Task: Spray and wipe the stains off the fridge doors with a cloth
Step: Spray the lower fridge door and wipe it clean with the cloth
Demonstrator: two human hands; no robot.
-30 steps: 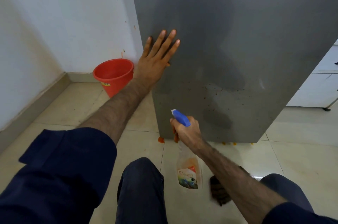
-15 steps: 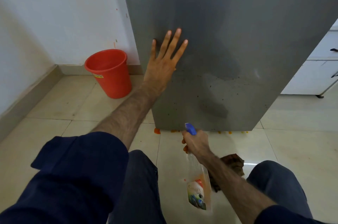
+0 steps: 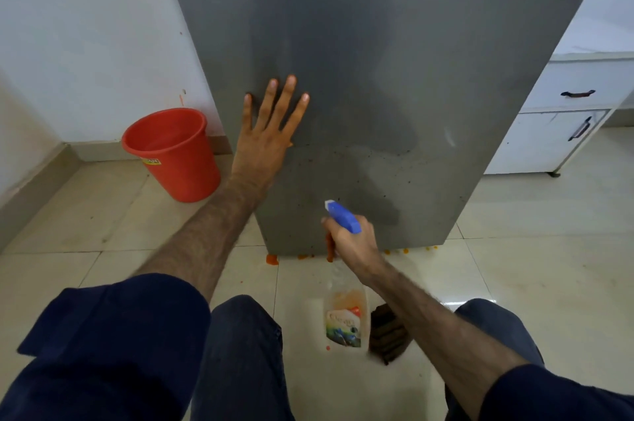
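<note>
1. Spray bottle (image 3: 344, 314): clear body with orange liquid, blue trigger head (image 3: 343, 216). Held low in front of the fridge door (image 3: 394, 77), near its bottom edge. Long axis roughly upright, base toward the floor; nozzle points up and left at the door.
2. Label on the bottle: multicoloured, with script lettering too blurred to read.
3. Right hand (image 3: 353, 242): fingers curled around the bottle's neck, below the trigger head.
4. Left hand (image 3: 266, 142): flat, fingers spread and straight, palm pressed against the door's left part, fingertips up.
5. Fridge door: grey, dotted with small dark specks across its lower part.
6. Cloth (image 3: 387, 334): dark brown, lying on the tile floor (image 3: 531, 266) just right of the bottle, partly behind the right forearm.
7. Red bucket (image 3: 175, 152): on the floor left of the fridge, bearing a small yellow sticker, unreadable.
8. Orange bits (image 3: 272, 259): on the floor along the fridge's base.
</note>
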